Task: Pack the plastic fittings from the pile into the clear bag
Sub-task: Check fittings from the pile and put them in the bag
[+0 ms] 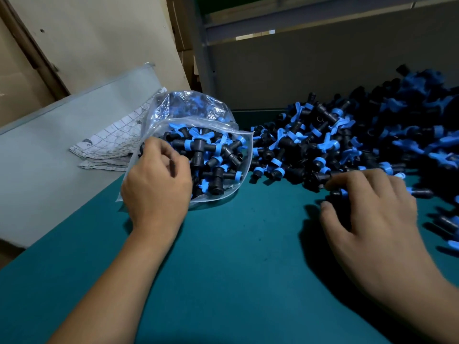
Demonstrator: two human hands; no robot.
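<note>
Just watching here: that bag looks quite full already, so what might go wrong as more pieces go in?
1. The clear bag lies slumped on the green table with its mouth held open only by the left hand; if that grip slips, fittings may spill out.
2. The right hand reaches into the edge of the pile; pulling pieces out could roll loose ones away.
3. The fittings' hard corners press against the thin plastic, which might tear.

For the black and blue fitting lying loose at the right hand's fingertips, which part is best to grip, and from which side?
Probably pinch the fitting across its black barrel, coming from above with the right hand. It lies flat on the green table, and the blue collar looks thinner.
</note>
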